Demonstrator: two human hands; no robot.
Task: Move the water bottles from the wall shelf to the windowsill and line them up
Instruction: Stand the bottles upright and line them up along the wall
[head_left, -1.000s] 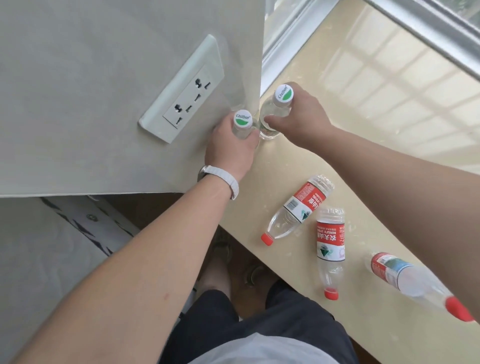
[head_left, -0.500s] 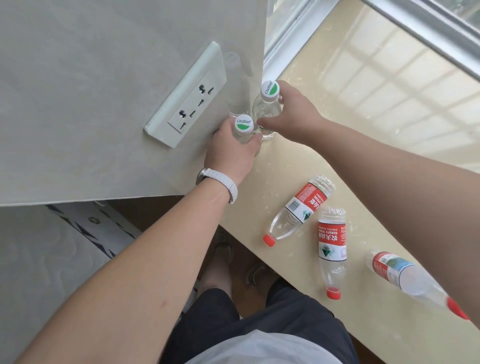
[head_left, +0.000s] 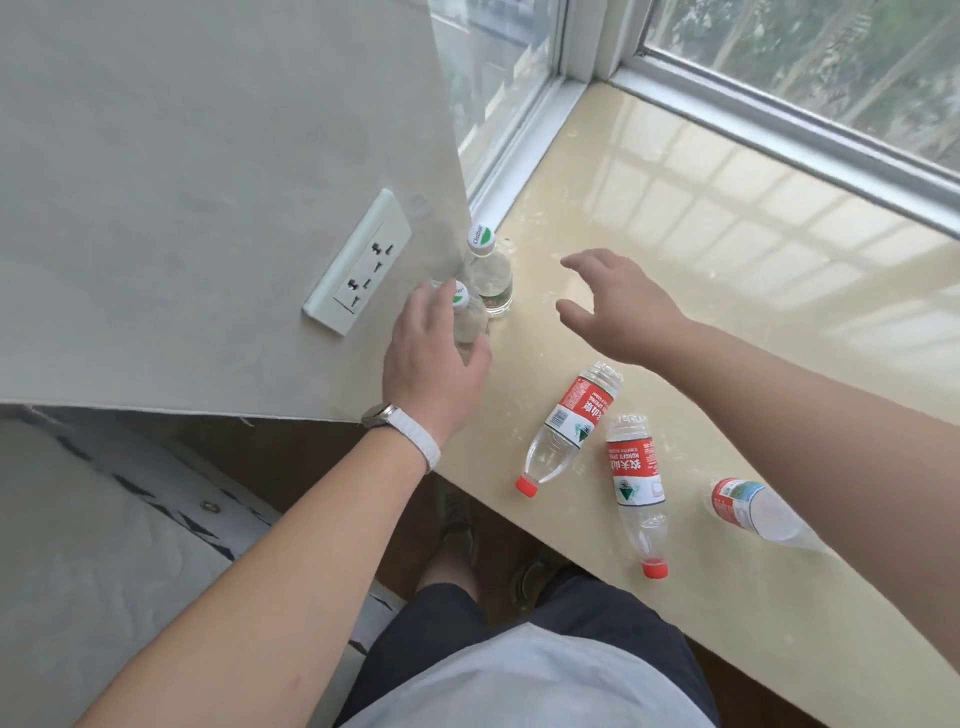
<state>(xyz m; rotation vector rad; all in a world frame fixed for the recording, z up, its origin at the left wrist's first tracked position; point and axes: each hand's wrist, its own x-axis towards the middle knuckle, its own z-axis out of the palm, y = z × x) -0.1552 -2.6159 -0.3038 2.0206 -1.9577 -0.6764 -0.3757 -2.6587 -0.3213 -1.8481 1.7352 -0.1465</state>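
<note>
Plainly, the right hand hovers empty, fingers spread; whether the left hand grasps the near green-capped bottle is unclear. It stands on the windowsill just beside the far green-capped bottle, so a careless knock could topple one into the other.

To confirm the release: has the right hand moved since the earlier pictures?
Yes. The right hand left the far bottle, moving right, away from the socket.
</note>
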